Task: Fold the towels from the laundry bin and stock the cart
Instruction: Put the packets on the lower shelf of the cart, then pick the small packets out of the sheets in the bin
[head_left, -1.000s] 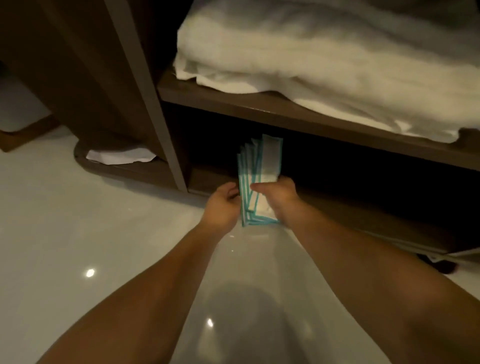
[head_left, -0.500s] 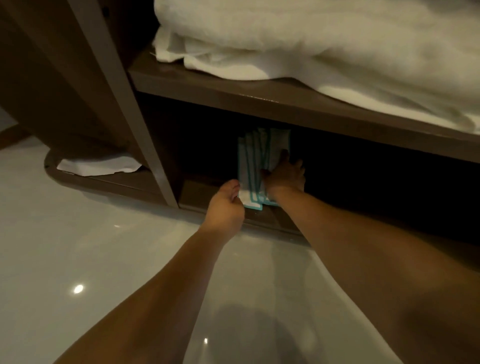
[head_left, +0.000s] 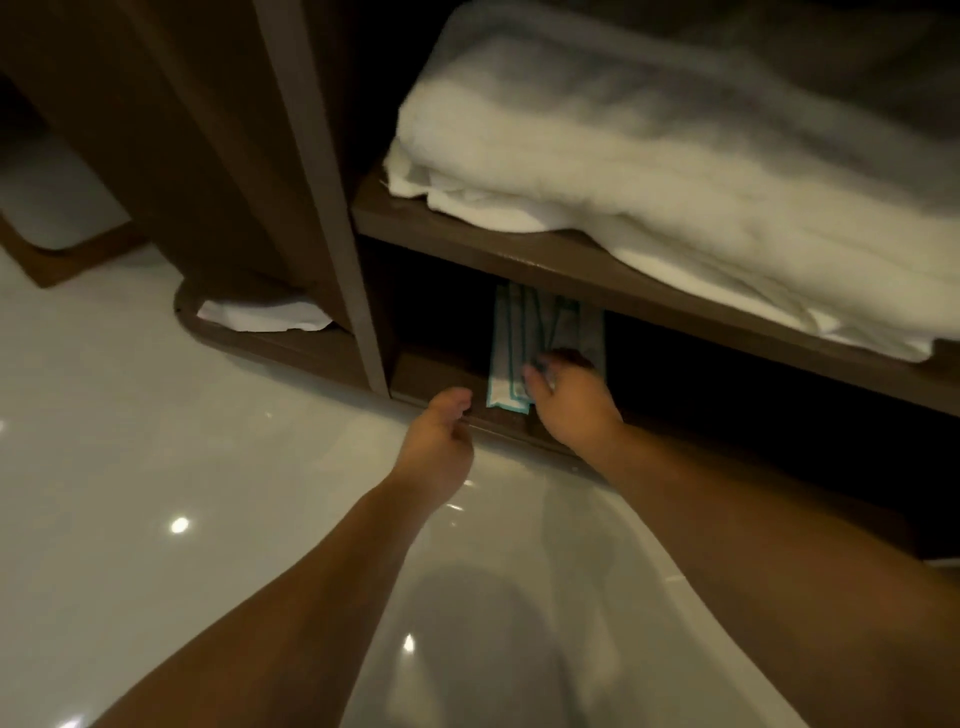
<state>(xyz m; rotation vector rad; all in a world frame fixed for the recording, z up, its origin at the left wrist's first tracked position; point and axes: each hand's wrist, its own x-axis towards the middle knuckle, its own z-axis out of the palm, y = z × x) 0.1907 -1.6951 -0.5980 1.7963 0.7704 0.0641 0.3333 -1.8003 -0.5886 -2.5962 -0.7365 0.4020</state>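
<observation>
Two bare forearms reach up from the bottom edge over a glossy pale floor (head_left: 130, 441) toward a dark wooden cart (head_left: 182, 130) that fills the top of the frame. At the left, a crumpled white cloth (head_left: 260, 318) lies on the cart's low rounded ledge, just left of a slanted upright post (head_left: 322, 182). Right of the post, near the centre, the left hand (head_left: 436, 441) hovers just in front of the bottom shelf (head_left: 441, 371), fingers loosely curled round nothing. Beside it, a fan of teal-edged packets (head_left: 514, 338) stands upright inside the shadowed bottom compartment, its lower end near the shelf's front edge. The right hand (head_left: 571, 405) holds this fan low down, thumb across the front and fingers curled over it, though the dim light makes the hold hard to read exactly. Above, in the upper right, folded white towels (head_left: 675, 171) lie stacked on the upper shelf (head_left: 519, 260), their edges hanging slightly over its front.
</observation>
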